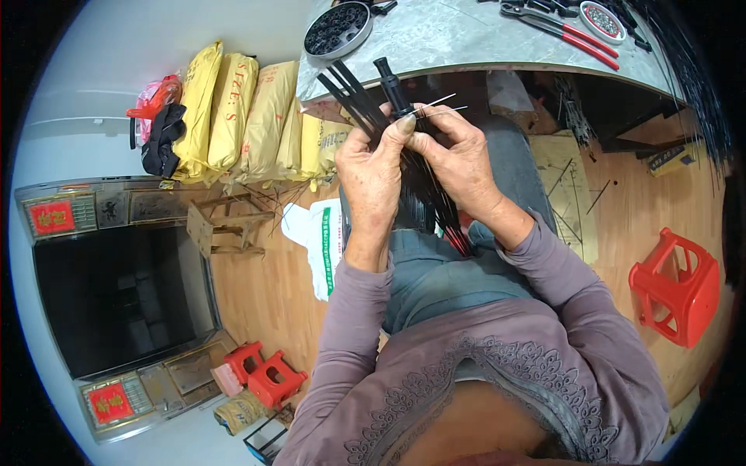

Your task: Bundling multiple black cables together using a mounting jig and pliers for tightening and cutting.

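Note:
Both hands meet in front of my lap, near the table's edge. My left hand is closed round a bundle of thin black rods, which look like umbrella ribs and stick out past its fingers. Its thumb presses at the lower end of an upright black ridged tube. Close beside it, my right hand pinches at the same spot, where a thin pale wire pokes out. What exactly the right fingertips grip is partly hidden. Below the hands the rods run down to my lap, some with red tips.
On the grey-topped table stand a round dish of black parts, red-handled pliers and a dish of small metal pieces. Yellow sacks lean at left, near a wooden stool. A red stool stands at right.

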